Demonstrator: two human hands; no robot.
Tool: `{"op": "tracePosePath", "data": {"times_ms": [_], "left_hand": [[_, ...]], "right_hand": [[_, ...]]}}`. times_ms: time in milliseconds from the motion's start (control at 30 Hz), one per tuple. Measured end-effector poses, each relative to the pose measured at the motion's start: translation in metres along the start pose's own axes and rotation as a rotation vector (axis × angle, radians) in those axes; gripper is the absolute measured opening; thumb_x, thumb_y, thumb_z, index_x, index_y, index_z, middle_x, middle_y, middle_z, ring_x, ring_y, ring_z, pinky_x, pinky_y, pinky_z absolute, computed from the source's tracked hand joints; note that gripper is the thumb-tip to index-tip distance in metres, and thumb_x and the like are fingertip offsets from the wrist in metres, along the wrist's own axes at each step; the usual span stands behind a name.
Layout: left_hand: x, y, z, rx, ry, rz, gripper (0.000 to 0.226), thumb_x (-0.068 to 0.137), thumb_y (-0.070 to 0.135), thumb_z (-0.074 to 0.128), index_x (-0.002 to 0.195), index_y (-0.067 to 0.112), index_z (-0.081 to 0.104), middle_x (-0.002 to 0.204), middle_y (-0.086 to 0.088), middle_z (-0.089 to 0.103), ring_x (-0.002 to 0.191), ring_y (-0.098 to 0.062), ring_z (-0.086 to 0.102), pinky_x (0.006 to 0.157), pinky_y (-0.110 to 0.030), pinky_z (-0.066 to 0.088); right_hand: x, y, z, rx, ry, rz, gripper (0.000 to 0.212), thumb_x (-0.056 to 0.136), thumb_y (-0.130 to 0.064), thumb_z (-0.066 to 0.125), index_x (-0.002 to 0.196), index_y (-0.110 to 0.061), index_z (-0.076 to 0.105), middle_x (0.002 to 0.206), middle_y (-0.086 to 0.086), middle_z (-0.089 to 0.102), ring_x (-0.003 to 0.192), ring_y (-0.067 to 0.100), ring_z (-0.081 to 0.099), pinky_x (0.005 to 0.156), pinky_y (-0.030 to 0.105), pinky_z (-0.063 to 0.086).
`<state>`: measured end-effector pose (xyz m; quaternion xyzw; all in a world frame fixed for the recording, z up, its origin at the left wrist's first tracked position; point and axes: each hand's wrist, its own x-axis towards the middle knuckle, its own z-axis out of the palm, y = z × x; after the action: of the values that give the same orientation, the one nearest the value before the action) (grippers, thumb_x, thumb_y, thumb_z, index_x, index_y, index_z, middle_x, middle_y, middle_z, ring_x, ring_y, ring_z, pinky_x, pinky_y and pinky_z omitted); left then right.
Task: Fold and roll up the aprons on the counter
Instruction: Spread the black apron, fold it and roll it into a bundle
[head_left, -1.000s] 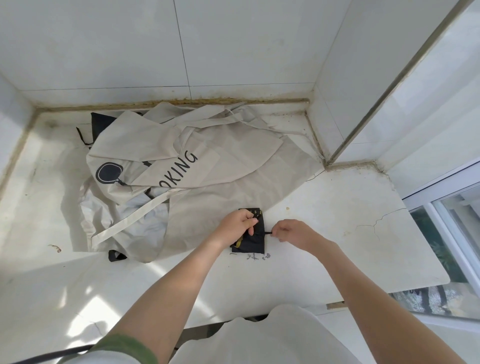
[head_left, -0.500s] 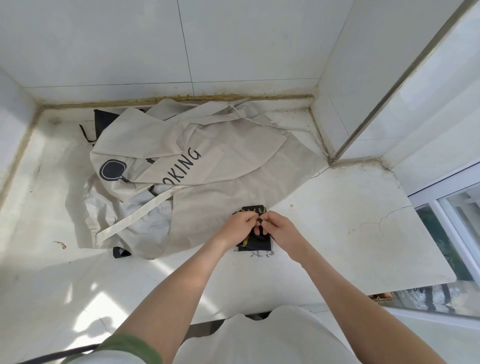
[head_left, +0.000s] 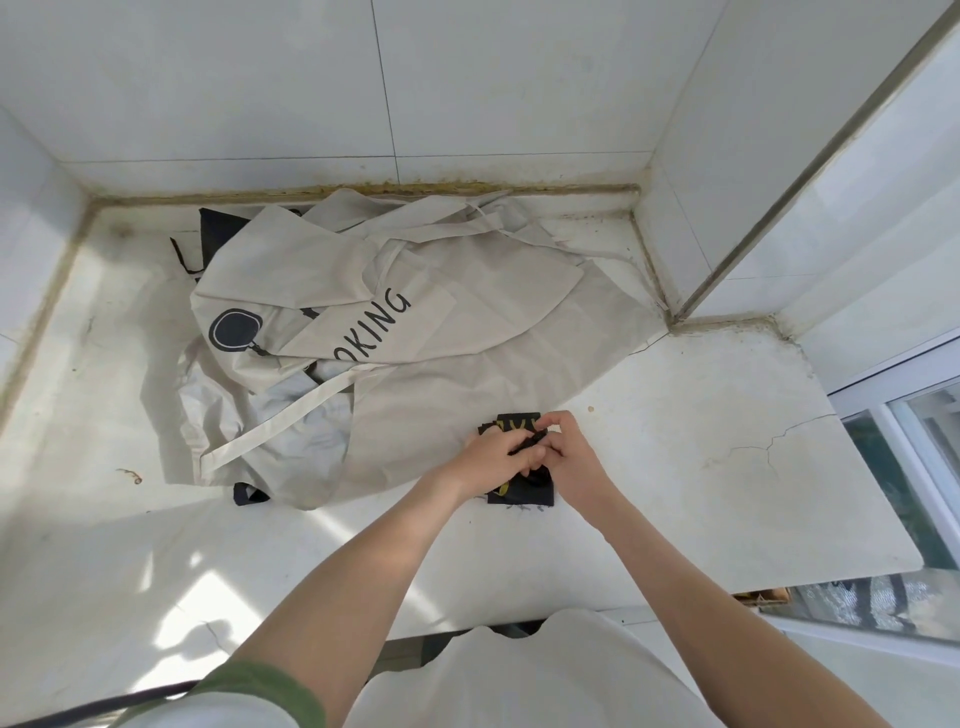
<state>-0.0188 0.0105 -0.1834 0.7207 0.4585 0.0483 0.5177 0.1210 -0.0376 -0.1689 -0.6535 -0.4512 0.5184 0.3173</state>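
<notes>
Black apron bundle (head_left: 521, 496): small, folded tight, yellow print showing. It sits on the white surface (head_left: 691, 483) near the front edge, just off the hem of the beige pile.

Left hand (head_left: 491, 460): on top of the bundle, fingers curled down over it, gripping it.

Right hand (head_left: 569, 460): touching the left, fingers curled in, pinching the thin black strap (head_left: 531, 441) that crosses the top of the bundle. The view is tight where the fingertips meet, so the left may have a finger on the strap too; can't say for sure.

Beige aprons (head_left: 415, 332): loose, crumpled heap filling the back-centre of the surface. One has "OKING" lettering and a dark pan logo facing up, and a long beige tie (head_left: 291, 415) runs diagonally to the front left.

Dark apron (head_left: 218, 234): mostly buried under the heap's back-left corner. Another dark scrap (head_left: 248, 493) pokes out at the heap's front edge.

Hairline crack (head_left: 779, 441) on the right side of the surface. Window frame (head_left: 883, 457) beyond the right edge.
</notes>
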Motion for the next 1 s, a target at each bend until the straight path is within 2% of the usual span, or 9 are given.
{"op": "tracePosePath", "data": {"times_ms": [100, 200, 367, 467, 533, 600, 700, 867, 1000], "left_hand": [[0.002, 0.001, -0.001, -0.006, 0.038, 0.004, 0.037, 0.102, 0.030, 0.040, 0.068, 0.032, 0.054, 0.063, 0.012, 0.057, 0.071, -0.001, 0.053, 0.095, -0.037, 0.038], [0.001, 0.001, 0.001, -0.051, 0.049, -0.018, 0.042, 0.103, 0.032, 0.037, 0.067, 0.028, 0.058, 0.062, 0.011, 0.058, 0.070, -0.005, 0.054, 0.088, -0.032, 0.039], [-0.002, 0.005, 0.003, -0.265, 0.108, -0.079, 0.045, 0.103, 0.031, 0.037, 0.068, 0.015, 0.061, 0.069, 0.005, 0.062, 0.063, -0.005, 0.051, 0.066, -0.022, 0.037], [-0.003, 0.004, 0.006, -0.334, 0.191, -0.069, 0.039, 0.102, 0.026, 0.041, 0.071, 0.006, 0.055, 0.068, -0.001, 0.056, 0.063, -0.012, 0.045, 0.063, -0.027, 0.035], [-0.004, 0.004, 0.005, -0.421, 0.198, -0.079, 0.036, 0.102, 0.022, 0.042, 0.069, 0.010, 0.053, 0.064, 0.004, 0.053, 0.059, -0.008, 0.044, 0.060, -0.023, 0.034], [-0.004, 0.003, 0.001, -0.532, 0.195, -0.082, 0.036, 0.102, 0.019, 0.043, 0.068, 0.013, 0.055, 0.063, 0.007, 0.055, 0.059, -0.004, 0.046, 0.062, -0.019, 0.036], [-0.003, 0.003, -0.003, -0.604, 0.123, -0.083, 0.030, 0.102, 0.017, 0.044, 0.080, 0.008, 0.062, 0.060, 0.011, 0.056, 0.061, -0.002, 0.048, 0.061, -0.016, 0.036], [-0.003, 0.003, -0.012, -0.703, 0.082, -0.057, 0.029, 0.102, 0.012, 0.041, 0.084, 0.014, 0.063, 0.057, 0.013, 0.055, 0.061, -0.001, 0.047, 0.059, -0.013, 0.035], [-0.002, 0.001, -0.013, -0.711, 0.057, -0.065, 0.028, 0.102, 0.012, 0.041, 0.084, 0.015, 0.063, 0.054, 0.014, 0.053, 0.058, 0.001, 0.047, 0.059, -0.013, 0.034]], "right_hand": [[0.001, -0.002, 0.000, 0.012, 0.004, 0.027, 0.021, 0.092, 0.005, 0.041, 0.098, -0.015, 0.046, 0.064, 0.008, 0.062, 0.064, 0.012, 0.054, 0.065, 0.021, 0.044], [0.001, -0.004, 0.001, 0.009, 0.035, 0.063, 0.015, 0.093, -0.001, 0.047, 0.094, -0.015, 0.045, 0.064, 0.006, 0.062, 0.064, 0.015, 0.053, 0.066, 0.026, 0.043], [-0.004, -0.008, -0.002, -0.004, -0.012, 0.065, 0.014, 0.094, 0.002, 0.045, 0.095, -0.010, 0.039, 0.064, 0.001, 0.059, 0.061, 0.011, 0.049, 0.057, 0.012, 0.038], [-0.003, -0.009, -0.004, 0.011, -0.068, 0.079, 0.019, 0.094, 0.001, 0.048, 0.108, -0.008, 0.040, 0.072, 0.003, 0.060, 0.064, 0.010, 0.051, 0.064, 0.010, 0.041], [-0.001, -0.009, -0.008, -0.025, -0.097, 0.108, 0.017, 0.094, -0.006, 0.053, 0.109, -0.011, 0.048, 0.075, 0.002, 0.062, 0.065, 0.009, 0.053, 0.068, 0.014, 0.041], [0.000, -0.009, -0.013, -0.047, -0.130, 0.122, 0.006, 0.094, -0.008, 0.055, 0.099, -0.012, 0.057, 0.070, 0.002, 0.059, 0.066, 0.010, 0.052, 0.068, 0.018, 0.039], [-0.002, -0.006, -0.015, -0.006, -0.131, 0.138, 0.016, 0.095, -0.006, 0.052, 0.081, -0.012, 0.058, 0.063, 0.002, 0.053, 0.062, 0.008, 0.047, 0.058, 0.011, 0.035], [0.001, -0.009, -0.014, 0.076, -0.119, 0.130, 0.011, 0.096, -0.007, 0.052, 0.096, -0.012, 0.062, 0.062, 0.001, 0.051, 0.051, -0.002, 0.047, 0.052, 0.006, 0.034], [0.006, -0.010, -0.017, 0.096, -0.191, 0.149, 0.012, 0.095, -0.010, 0.053, 0.092, -0.009, 0.065, 0.063, -0.001, 0.052, 0.057, 0.002, 0.047, 0.055, 0.012, 0.033]]}}
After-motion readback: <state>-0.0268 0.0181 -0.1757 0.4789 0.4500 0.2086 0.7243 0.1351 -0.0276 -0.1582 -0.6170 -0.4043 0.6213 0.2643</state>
